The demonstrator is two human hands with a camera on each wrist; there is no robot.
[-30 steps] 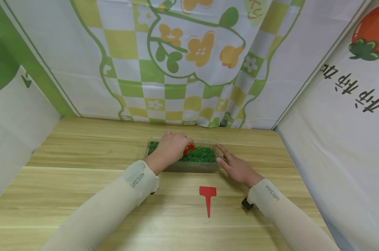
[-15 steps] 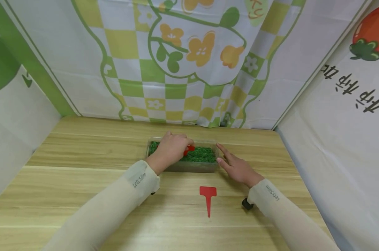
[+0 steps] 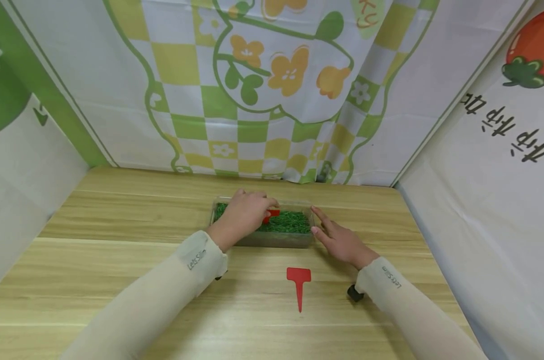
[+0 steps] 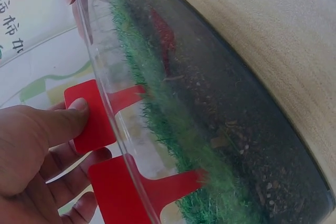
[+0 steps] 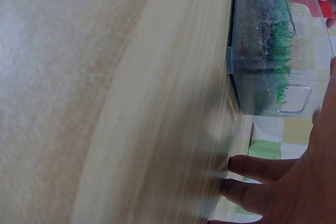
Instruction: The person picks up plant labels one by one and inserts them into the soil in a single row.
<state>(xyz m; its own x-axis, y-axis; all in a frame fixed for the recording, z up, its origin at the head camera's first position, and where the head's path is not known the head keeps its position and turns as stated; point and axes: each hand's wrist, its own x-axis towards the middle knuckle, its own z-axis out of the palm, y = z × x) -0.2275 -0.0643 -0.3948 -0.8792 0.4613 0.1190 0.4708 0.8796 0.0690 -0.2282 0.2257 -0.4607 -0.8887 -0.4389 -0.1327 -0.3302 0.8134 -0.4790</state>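
Note:
A clear plastic planter box [image 3: 272, 240] holds dark soil and green grass [image 3: 294, 221]. At its middle, my left hand [image 3: 246, 216] pinches a red T-shaped plant label [image 4: 92, 116] between thumb and fingers; the label's stem runs down into the grass, seen through the clear wall. Beside it a second red plant label [image 4: 123, 190] stands in the grass, hidden behind my hand in the head view. My right hand [image 3: 342, 242] rests at the box's right end, fingers extended, thumb and index fingertip right at the wall.
A third red plant label [image 3: 299, 285] lies on the wooden table [image 3: 235, 315] in front of the box, head toward it. Behind the table hangs a patterned curtain [image 3: 253, 120]. White printed side panels [image 3: 488, 200] stand left and right.

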